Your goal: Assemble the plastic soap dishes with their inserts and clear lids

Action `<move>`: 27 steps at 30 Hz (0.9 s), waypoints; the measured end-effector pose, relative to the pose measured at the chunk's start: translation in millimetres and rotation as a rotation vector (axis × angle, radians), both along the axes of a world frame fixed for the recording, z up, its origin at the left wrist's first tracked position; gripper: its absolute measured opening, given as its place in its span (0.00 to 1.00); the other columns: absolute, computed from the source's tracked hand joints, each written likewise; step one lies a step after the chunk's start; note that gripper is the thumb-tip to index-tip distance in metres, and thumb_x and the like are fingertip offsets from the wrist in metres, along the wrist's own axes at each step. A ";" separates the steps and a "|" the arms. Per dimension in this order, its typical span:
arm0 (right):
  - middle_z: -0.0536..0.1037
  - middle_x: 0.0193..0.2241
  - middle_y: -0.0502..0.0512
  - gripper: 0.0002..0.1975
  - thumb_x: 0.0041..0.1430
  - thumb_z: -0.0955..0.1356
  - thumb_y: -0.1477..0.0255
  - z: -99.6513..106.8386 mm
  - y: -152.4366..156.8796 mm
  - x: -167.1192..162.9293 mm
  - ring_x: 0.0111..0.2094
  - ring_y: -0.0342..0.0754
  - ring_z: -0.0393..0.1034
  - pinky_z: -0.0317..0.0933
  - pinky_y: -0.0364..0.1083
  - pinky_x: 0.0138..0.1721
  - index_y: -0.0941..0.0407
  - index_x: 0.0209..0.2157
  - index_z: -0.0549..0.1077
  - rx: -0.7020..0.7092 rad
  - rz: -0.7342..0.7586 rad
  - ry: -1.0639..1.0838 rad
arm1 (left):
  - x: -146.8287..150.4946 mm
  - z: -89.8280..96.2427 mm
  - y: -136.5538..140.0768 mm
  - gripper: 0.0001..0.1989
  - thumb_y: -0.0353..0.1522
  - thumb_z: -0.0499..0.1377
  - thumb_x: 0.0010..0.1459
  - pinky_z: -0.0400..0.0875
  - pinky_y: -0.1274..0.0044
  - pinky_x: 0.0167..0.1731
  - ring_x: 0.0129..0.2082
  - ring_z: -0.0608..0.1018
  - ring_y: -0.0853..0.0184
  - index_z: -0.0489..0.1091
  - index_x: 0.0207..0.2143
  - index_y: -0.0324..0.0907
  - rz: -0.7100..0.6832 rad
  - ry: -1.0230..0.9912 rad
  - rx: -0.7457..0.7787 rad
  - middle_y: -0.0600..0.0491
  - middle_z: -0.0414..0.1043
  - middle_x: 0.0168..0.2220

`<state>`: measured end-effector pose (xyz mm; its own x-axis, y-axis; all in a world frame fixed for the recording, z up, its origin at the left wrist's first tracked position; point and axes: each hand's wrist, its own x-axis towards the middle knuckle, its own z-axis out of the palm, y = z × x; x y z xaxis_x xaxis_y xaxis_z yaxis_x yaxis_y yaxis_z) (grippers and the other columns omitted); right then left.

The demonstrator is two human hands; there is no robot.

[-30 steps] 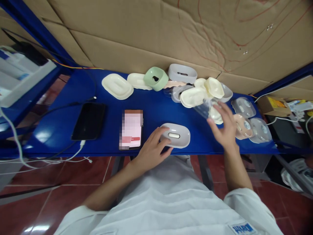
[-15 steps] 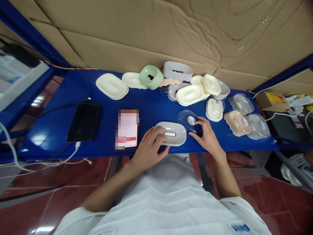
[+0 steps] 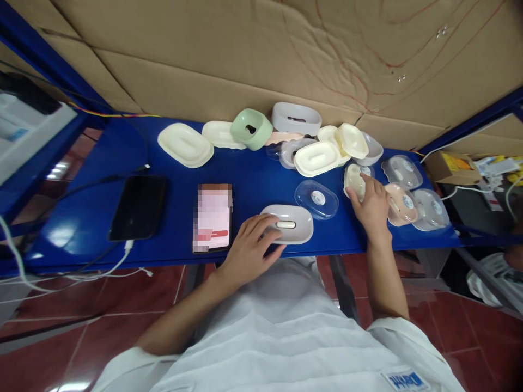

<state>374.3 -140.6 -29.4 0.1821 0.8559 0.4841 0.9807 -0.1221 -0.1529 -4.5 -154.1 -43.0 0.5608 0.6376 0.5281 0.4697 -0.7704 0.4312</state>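
Note:
A light grey oval soap dish [image 3: 303,228] with a pale insert in its middle slot lies near the table's front edge. My left hand [image 3: 255,242] grips its left end, fingers over the rim and thumb at the near side. My right hand [image 3: 372,209] is over a small cream soap dish [image 3: 353,182], thumb and fingers apart and partly covering it; whether it presses on the dish I cannot tell. Between the hands lies a clear oval lid [image 3: 306,198] with a round white label, touched by neither.
Several cream, green and grey dishes, including a green one [image 3: 261,133], stand along the cardboard back wall. Clear lids [image 3: 429,212] and a peach dish [image 3: 398,204] lie at right. A lit phone [image 3: 212,218] and a dark tablet-like device [image 3: 139,207] with a cable are at left.
My right hand has let go of the clear lid and moved right to the small cream dish. The lid stays on the table. My left hand remains at the grey dish.

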 end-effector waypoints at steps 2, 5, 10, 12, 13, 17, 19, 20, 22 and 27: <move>0.77 0.57 0.74 0.38 0.70 0.64 0.41 -3.3 9.7 5.4 0.59 0.74 0.70 0.64 0.74 0.61 0.56 0.66 0.71 -0.004 -0.048 -0.009 | -0.1 -0.1 0.2 0.06 0.31 0.65 0.68 0.75 0.57 0.63 0.62 0.78 0.53 0.74 0.46 0.44 -0.008 -0.014 -0.004 0.44 0.77 0.58; 0.76 0.51 0.76 0.39 0.68 0.65 0.40 -4.3 15.1 8.9 0.55 0.73 0.70 0.64 0.72 0.61 0.60 0.59 0.76 0.045 -0.056 -0.001 | -0.5 -0.6 0.0 0.06 0.30 0.65 0.67 0.74 0.56 0.65 0.62 0.78 0.53 0.74 0.46 0.43 -0.032 -0.023 -0.008 0.43 0.76 0.58; 0.76 0.50 0.73 0.29 0.70 0.68 0.48 12.0 -10.9 -7.9 0.54 0.69 0.72 0.69 0.65 0.60 0.56 0.58 0.77 0.149 0.052 0.051 | -2.7 0.8 -2.0 0.19 0.30 0.65 0.68 0.72 0.56 0.68 0.72 0.70 0.48 0.70 0.59 0.42 -0.050 -0.029 -0.071 0.36 0.63 0.71; 0.75 0.51 0.68 0.26 0.70 0.68 0.52 17.7 -29.6 -28.5 0.55 0.66 0.73 0.71 0.63 0.59 0.52 0.61 0.75 0.167 0.169 0.107 | -4.0 2.0 -2.5 0.31 0.31 0.65 0.68 0.72 0.56 0.69 0.76 0.63 0.47 0.62 0.70 0.45 -0.049 -0.041 -0.148 0.35 0.50 0.77; 0.75 0.53 0.66 0.26 0.70 0.68 0.54 18.7 -38.3 -41.0 0.55 0.65 0.74 0.72 0.63 0.59 0.50 0.63 0.74 0.152 0.273 0.141 | -4.6 2.3 -2.5 0.36 0.31 0.65 0.68 0.71 0.56 0.70 0.77 0.60 0.47 0.56 0.74 0.47 -0.052 -0.052 -0.191 0.36 0.44 0.79; 0.71 0.65 0.63 0.30 0.72 0.67 0.57 12.2 -53.9 -88.1 0.65 0.65 0.70 0.69 0.65 0.65 0.47 0.72 0.65 -0.053 0.779 0.180 | -6.3 1.6 -0.7 0.50 0.32 0.68 0.66 0.65 0.51 0.72 0.79 0.55 0.44 0.41 0.79 0.54 -0.048 -0.103 -0.307 0.37 0.38 0.81; 0.69 0.70 0.62 0.33 0.72 0.67 0.61 7.4 -49.9 -101.3 0.70 0.64 0.65 0.64 0.66 0.70 0.47 0.75 0.61 -0.144 0.920 0.152 | -6.7 0.0 0.3 0.54 0.33 0.70 0.65 0.64 0.51 0.72 0.79 0.55 0.44 0.37 0.80 0.54 -0.047 -0.103 -0.344 0.37 0.41 0.80; 0.68 0.71 0.60 0.33 0.72 0.66 0.64 5.8 -46.7 -104.7 0.72 0.63 0.62 0.61 0.67 0.72 0.47 0.75 0.60 -0.170 0.956 0.138 | -6.8 -0.9 0.7 0.54 0.34 0.69 0.66 0.65 0.52 0.72 0.79 0.55 0.45 0.36 0.80 0.54 -0.054 -0.095 -0.360 0.37 0.42 0.80; 0.68 0.72 0.57 0.33 0.72 0.66 0.67 4.2 -41.2 -107.0 0.75 0.62 0.58 0.55 0.69 0.75 0.46 0.75 0.60 -0.203 0.989 0.102 | -7.0 -2.9 1.3 0.51 0.35 0.67 0.68 0.67 0.55 0.72 0.79 0.57 0.48 0.37 0.80 0.55 -0.079 -0.063 -0.380 0.39 0.44 0.80; 0.68 0.72 0.57 0.31 0.70 0.68 0.69 2.1 -39.8 -105.4 0.76 0.62 0.55 0.54 0.70 0.75 0.48 0.73 0.65 -0.194 1.021 0.034 | -8.5 -6.3 2.4 0.42 0.35 0.65 0.70 0.68 0.59 0.72 0.77 0.61 0.52 0.47 0.78 0.57 -0.087 -0.028 -0.395 0.42 0.50 0.79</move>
<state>269.0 -180.4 -27.2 -0.6621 0.6728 0.3300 0.6267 0.7386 -0.2485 -13.0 -151.7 -49.3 0.6103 0.7454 0.2680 0.3940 -0.5792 0.7136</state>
